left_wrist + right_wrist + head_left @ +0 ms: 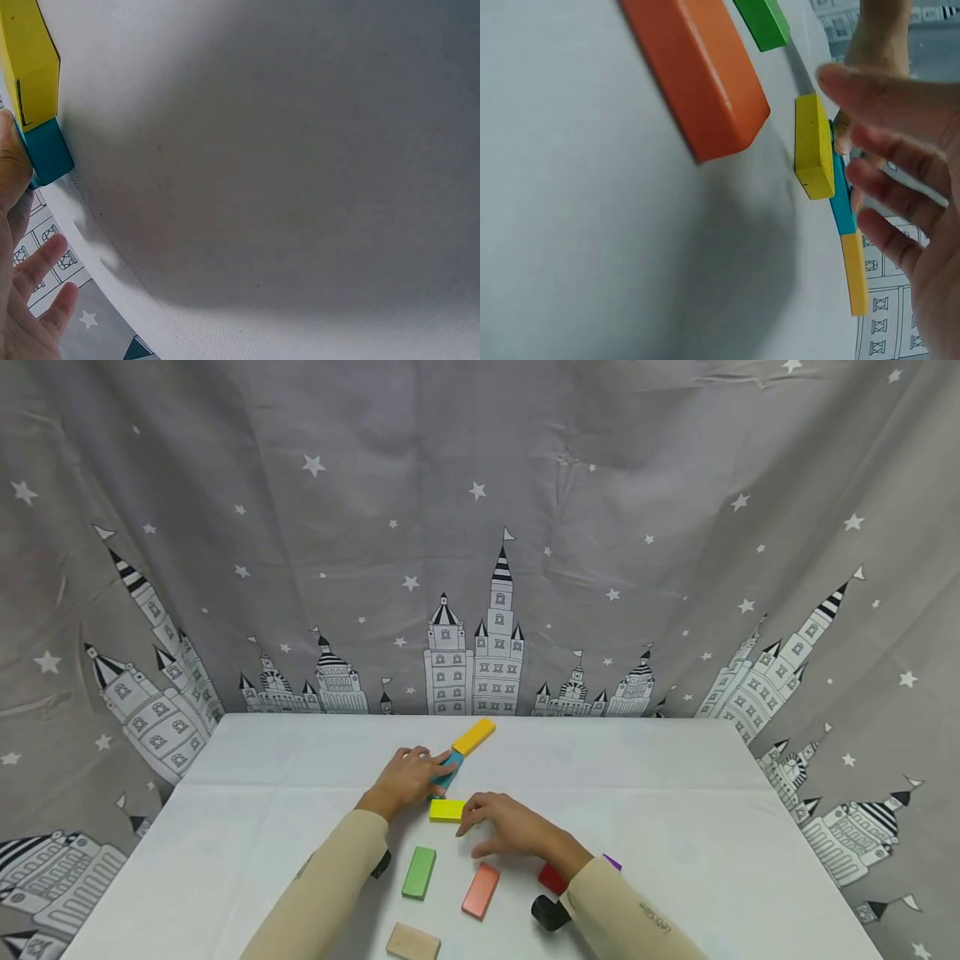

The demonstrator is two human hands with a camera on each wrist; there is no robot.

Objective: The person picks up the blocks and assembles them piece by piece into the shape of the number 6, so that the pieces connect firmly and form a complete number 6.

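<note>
My left hand [408,778] holds a blue block [445,782] flat on the white table, finger and thumb at its two ends. An orange-yellow block [475,737] lies end to end with the blue one, on its far side. At the blue block's near end sits a lemon-yellow block [444,811]. My right hand [513,827] hovers beside that block's right end, thumb and fingers apart and loosely bent. In the right wrist view the gap between thumb and fingers faces the lemon-yellow block [810,146], with nothing in the grasp.
Closer to me lie a green block [418,872], an orange-red block [481,892] and a plain wooden block [413,942]. Under my right forearm a red block [552,880] and a purple block [613,862] are partly hidden. A grey castle-print curtain [360,560] hangs behind the table.
</note>
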